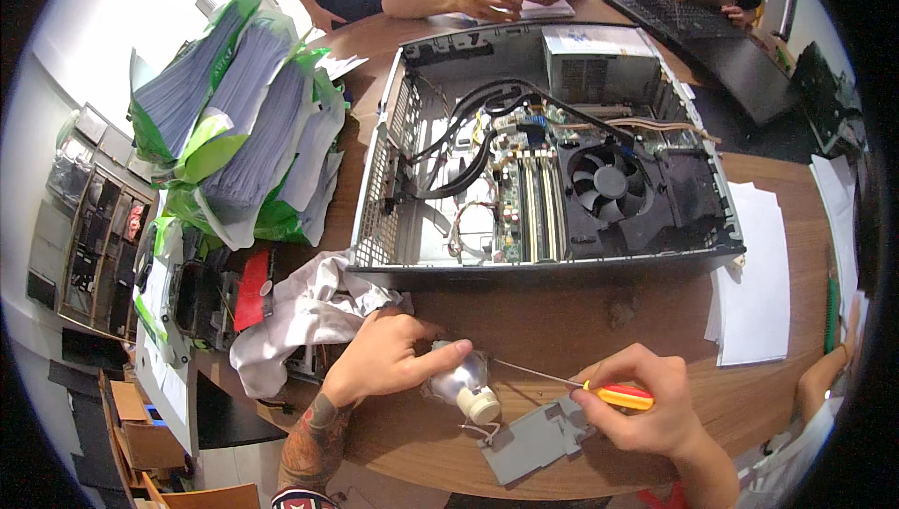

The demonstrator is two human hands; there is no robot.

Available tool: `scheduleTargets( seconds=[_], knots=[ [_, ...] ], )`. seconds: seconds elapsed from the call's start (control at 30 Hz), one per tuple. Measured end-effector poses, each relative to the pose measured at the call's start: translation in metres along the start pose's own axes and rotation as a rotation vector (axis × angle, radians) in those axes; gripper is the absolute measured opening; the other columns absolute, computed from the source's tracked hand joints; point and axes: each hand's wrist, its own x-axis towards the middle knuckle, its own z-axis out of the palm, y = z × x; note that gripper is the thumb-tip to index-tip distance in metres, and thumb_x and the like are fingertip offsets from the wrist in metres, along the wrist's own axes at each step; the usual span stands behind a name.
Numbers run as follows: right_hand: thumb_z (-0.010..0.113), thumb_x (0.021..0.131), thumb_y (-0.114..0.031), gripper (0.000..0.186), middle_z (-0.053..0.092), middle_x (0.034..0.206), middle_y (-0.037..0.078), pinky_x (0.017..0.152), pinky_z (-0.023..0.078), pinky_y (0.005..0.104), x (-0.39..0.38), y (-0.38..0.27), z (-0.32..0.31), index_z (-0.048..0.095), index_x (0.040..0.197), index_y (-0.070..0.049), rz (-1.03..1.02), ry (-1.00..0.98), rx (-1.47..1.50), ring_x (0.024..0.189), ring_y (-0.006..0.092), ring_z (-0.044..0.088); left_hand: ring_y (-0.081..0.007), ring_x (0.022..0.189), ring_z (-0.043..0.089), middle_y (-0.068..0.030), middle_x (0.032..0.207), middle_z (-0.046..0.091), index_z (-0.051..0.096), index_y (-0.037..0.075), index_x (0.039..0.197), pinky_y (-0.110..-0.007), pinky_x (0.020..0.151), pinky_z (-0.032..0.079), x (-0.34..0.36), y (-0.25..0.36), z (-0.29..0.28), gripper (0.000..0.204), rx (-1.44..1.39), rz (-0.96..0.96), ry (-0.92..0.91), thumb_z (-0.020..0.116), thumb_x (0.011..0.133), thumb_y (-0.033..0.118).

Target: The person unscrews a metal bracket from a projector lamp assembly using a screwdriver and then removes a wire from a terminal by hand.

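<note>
My left hand (393,356) is closed around a reflector lamp (461,385), with its thumb over the silvery bowl. The lamp's cream-coloured base points down toward me, and a short wire sticks out beside it. In my right hand (646,397) is a screwdriver (620,397) with a red and yellow handle. Its thin shaft points left, and the tip ends close to the lamp's rim; I cannot tell whether they touch. Below the shaft, a grey plastic cover (536,441) lies on the table, partly hidden by my right hand.
An open computer case (543,270) with a fan and cables stands just beyond my hands. Paper stacks in green wrapping (253,125) rise at the left, near a white cloth (309,317). White sheets (754,275) lie at right. Other people sit or stand across the table, with a keyboard (679,17).
</note>
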Motion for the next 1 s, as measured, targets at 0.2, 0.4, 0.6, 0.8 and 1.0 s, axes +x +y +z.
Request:
scheduleTargets(
  seconds=[0.2,0.4,0.6,0.8,1.0],
  knots=[
    [0.079,0.077,-0.012,0.020,0.064,0.061,0.009,0.047,0.048,0.0296,0.002,-0.014,-0.006,0.062,0.071,-0.004,-0.205,-0.106,-0.331,0.048,0.0195,0.063,-0.0312,0.056,0.063,-0.0150,0.055,0.061,0.077,0.003,0.079,-0.037,0.058,0.050,-0.002,-0.004,0.007,0.058,0.052,0.016,0.021,0.059,0.089,0.057],
    [0.071,0.084,-0.010,0.027,0.058,0.053,0.010,0.043,0.041,0.0335,-0.005,-0.010,-0.001,0.061,0.059,-0.004,-0.064,-0.136,-0.355,0.042,0.0236,0.055,-0.0321,0.057,0.064,-0.0145,0.054,0.061,0.077,0.004,0.077,-0.039,0.060,0.050,0.002,0.008,-0.001,0.063,0.138,0.001,-0.015,0.054,0.089,0.062],
    [0.069,0.087,-0.009,0.029,0.060,0.061,0.014,0.045,0.043,0.0379,0.005,-0.008,0.004,0.058,0.062,-0.003,-0.066,-0.117,-0.233,0.045,0.0286,0.055,-0.0324,0.058,0.065,-0.0143,0.053,0.061,0.075,0.004,0.071,-0.041,0.061,0.051,0.001,0.000,-0.003,0.066,0.181,-0.050,-0.036,0.052,0.090,0.062],
    [0.062,0.093,-0.013,0.036,0.061,0.051,0.009,0.045,0.044,0.0304,-0.005,-0.007,0.002,0.064,0.058,-0.001,0.138,-0.105,-0.282,0.043,0.0177,0.059,-0.0344,0.059,0.064,-0.0152,0.056,0.062,0.077,0.005,0.074,-0.042,0.061,0.051,0.001,0.000,0.001,0.067,0.192,0.044,-0.021,0.049,0.092,0.063],
    [0.062,0.093,-0.012,0.037,0.055,0.049,0.011,0.043,0.039,0.0344,-0.006,-0.006,0.006,0.060,0.058,0.000,0.062,-0.058,-0.225,0.038,0.0201,0.051,-0.0385,0.062,0.065,-0.0188,0.058,0.062,0.075,0.003,0.073,-0.044,0.064,0.052,0.001,-0.009,0.005,0.070,0.267,0.001,-0.012,0.048,0.091,0.065]
  ],
)
